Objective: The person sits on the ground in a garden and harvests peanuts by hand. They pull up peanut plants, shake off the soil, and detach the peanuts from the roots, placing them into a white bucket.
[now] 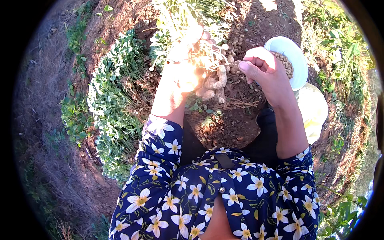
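Observation:
My left hand (183, 66), washed out by bright sun, grips a bunch of peanut plants by the stems near the roots. Clusters of peanut pods (216, 82) hang at its right side, and the leafy tops (180, 15) spread beyond the hand. My right hand (264, 67) pinches a peanut pod (234, 66) between thumb and fingers at the right edge of the cluster. Just beyond that hand stands a white plastic bowl (300, 64), tilted in view, with picked peanuts (283, 63) in it; the hand hides part of its rim.
A pale yellow container or bag (313, 111) is beside the bowl, partly behind my right forearm. Pulled leafy plants (114, 99) lie in a long heap at left. Loose pods (238, 40) and dry roots (243, 103) lie on brown soil. Green plants (342, 51) grow at right.

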`<state>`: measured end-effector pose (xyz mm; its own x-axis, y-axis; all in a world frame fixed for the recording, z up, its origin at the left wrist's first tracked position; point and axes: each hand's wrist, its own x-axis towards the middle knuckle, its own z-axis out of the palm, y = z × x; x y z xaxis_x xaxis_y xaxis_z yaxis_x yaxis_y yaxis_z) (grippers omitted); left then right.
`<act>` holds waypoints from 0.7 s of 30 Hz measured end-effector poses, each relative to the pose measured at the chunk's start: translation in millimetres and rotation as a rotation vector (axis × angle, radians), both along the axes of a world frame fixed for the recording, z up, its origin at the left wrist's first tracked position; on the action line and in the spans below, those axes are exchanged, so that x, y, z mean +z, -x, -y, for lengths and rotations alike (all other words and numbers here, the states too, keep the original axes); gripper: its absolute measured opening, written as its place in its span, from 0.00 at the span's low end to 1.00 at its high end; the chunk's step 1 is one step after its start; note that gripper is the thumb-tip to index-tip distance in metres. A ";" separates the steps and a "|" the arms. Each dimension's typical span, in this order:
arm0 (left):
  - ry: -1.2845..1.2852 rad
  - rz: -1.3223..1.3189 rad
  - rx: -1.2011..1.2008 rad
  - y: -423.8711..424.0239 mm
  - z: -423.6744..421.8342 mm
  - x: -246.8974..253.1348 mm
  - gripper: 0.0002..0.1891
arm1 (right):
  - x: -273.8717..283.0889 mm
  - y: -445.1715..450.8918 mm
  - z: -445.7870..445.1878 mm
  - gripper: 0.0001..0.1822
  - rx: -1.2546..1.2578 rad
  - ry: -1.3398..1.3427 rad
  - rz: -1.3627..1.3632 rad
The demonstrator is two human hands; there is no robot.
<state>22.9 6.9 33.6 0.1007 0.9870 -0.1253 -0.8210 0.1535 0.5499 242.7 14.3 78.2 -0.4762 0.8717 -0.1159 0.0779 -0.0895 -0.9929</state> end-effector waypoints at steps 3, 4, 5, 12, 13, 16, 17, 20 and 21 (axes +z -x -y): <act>0.007 -0.032 0.087 -4.0 5.0 11.7 0.11 | 8.6 -1.2 7.9 0.15 0.063 0.030 0.045; 0.022 -0.007 0.034 -0.2 3.9 9.3 0.12 | 10.6 -1.2 10.7 0.15 0.093 0.043 0.062; 0.110 -0.040 0.047 0.9 7.0 10.4 0.13 | 10.9 -2.1 12.9 0.14 0.043 0.016 0.046; -0.060 0.147 0.052 41.8 21.0 17.2 0.17 | 11.9 -96.6 -41.5 0.06 -0.347 -0.080 -0.393; -0.030 0.165 0.100 33.3 17.9 16.6 0.19 | 8.8 -84.8 -35.2 0.06 -0.398 0.047 -0.387; -0.136 0.500 -0.017 17.4 16.6 13.7 0.20 | -17.2 -55.2 -28.5 0.06 -0.239 0.280 -0.537; -0.138 0.486 -0.039 13.3 16.8 14.4 0.20 | -18.8 -46.1 -25.2 0.07 -0.189 0.315 -0.569; -0.123 0.467 -0.102 6.2 25.6 24.7 0.21 | -21.7 -22.3 -15.9 0.08 -0.014 0.410 -0.552; -0.097 0.498 -0.150 1.2 23.4 20.7 0.21 | -21.2 -16.4 -10.5 0.09 0.040 0.445 -0.528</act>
<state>21.7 -16.6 54.3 0.2663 0.9617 0.0646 -0.9592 0.2577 0.1166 259.1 24.8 57.0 -0.5977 0.7758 -0.2021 -0.3945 -0.5041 -0.7683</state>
